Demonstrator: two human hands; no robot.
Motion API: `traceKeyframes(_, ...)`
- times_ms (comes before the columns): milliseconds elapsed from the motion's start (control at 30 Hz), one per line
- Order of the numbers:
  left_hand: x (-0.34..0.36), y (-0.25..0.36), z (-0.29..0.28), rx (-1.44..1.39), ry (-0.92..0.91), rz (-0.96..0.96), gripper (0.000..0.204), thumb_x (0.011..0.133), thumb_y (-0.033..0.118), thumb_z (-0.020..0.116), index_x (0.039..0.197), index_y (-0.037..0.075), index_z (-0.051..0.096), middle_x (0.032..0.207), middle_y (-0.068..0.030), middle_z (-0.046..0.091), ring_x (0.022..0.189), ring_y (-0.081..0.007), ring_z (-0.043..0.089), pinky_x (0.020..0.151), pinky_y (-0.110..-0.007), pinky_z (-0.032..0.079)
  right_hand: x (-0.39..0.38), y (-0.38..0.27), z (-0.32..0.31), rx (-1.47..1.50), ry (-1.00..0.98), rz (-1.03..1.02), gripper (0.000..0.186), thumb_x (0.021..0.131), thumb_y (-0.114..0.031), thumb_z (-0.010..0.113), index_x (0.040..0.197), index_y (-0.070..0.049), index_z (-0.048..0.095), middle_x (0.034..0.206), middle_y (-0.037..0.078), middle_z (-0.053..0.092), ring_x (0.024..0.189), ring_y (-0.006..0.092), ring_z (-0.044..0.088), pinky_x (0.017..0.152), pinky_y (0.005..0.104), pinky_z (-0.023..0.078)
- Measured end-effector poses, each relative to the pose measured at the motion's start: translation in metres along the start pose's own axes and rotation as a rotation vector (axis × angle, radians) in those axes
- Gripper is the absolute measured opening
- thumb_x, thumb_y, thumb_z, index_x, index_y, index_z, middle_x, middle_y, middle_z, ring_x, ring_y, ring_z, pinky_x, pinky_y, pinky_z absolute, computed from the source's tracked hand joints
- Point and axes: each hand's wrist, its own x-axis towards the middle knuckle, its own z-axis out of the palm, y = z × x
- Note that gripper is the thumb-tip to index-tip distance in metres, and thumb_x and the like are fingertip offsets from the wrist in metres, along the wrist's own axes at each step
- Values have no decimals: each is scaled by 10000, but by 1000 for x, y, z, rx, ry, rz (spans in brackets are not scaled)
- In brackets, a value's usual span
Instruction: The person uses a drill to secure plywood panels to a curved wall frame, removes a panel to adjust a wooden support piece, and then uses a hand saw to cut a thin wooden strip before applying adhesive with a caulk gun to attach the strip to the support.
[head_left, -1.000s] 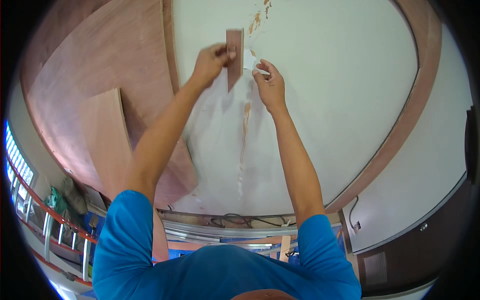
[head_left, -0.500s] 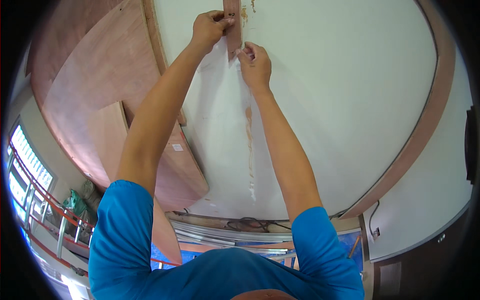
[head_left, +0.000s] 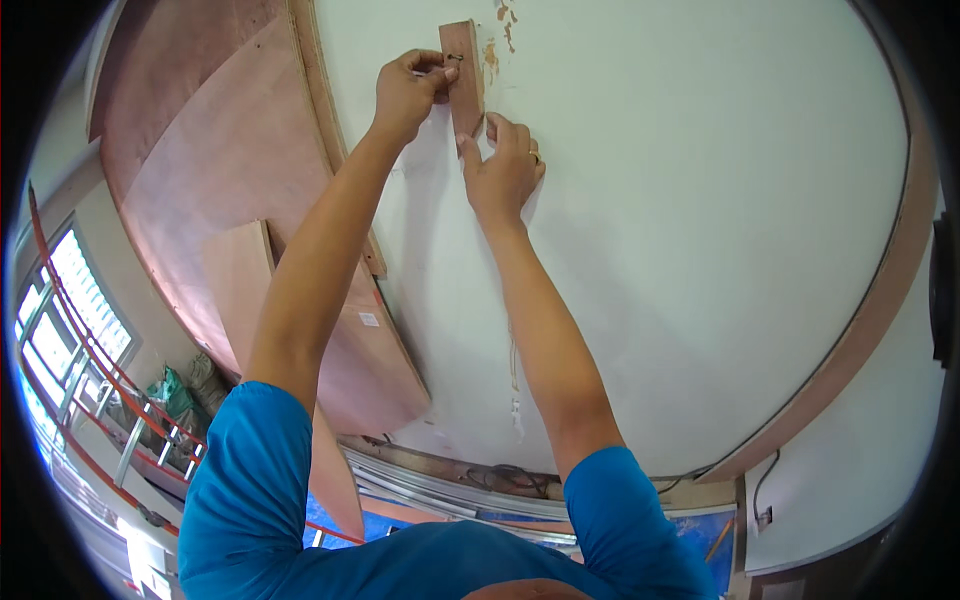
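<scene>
The wood strip [head_left: 462, 75] lies flat against the white wall [head_left: 700, 200], long axis running up and away; the left hand [head_left: 408, 88] pinches its upper left edge; the right hand [head_left: 503, 165], fingers spread loose, presses its lower end, equally near.

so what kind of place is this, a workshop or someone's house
Most likely a room under renovation or fit-out, not a lived-in home. Both hands, left hand and right hand, press a small wooden strip against a white wall with chipped paint, large plywood sheets lean nearby, and loose cables lie below.
</scene>
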Motion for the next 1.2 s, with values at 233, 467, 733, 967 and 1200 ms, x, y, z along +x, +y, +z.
traceKeyframes(233,6,-1,4,-51,39,-83,222,915,76,768,1089,-42,697,908,-81,719,754,-150,677,655,-297,559,-1,0,3,-179,-31,-147,546,849,-282,791,1342,-112,630,1127,46,614,1048,269,591,852,460,379)
traceKeyframes(467,15,0,5,-206,58,-49,199,919,54,751,1064,-70,694,852,-86,710,674,-137,646,596,-288,549,22,14,15,-171,116,-340,604,838,-271,734,1370,-25,588,1099,61,601,947,238,594,785,433,346)
traceKeyframes(733,34,15,19,-138,17,46,275,942,127,759,1140,-50,688,949,-85,724,773,-148,681,692,-300,574,39,2,17,-186,153,-307,606,852,-293,742,1374,-24,592,1080,67,619,877,216,614,783,416,350)
traceKeyframes(967,37,5,15,-142,38,74,262,942,117,755,1146,-38,696,959,-79,729,773,-144,678,685,-292,561,44,10,6,-188,34,-376,655,870,-393,759,1386,-25,598,1054,69,633,793,223,634,772,410,362)
traceKeyframes(1200,39,7,17,-118,107,60,252,948,108,745,1146,-40,696,932,-69,726,762,-133,671,673,-281,550,47,9,-1,-287,-34,-425,705,874,-490,751,1390,-34,600,1012,44,624,775,178,637,701,380,369)
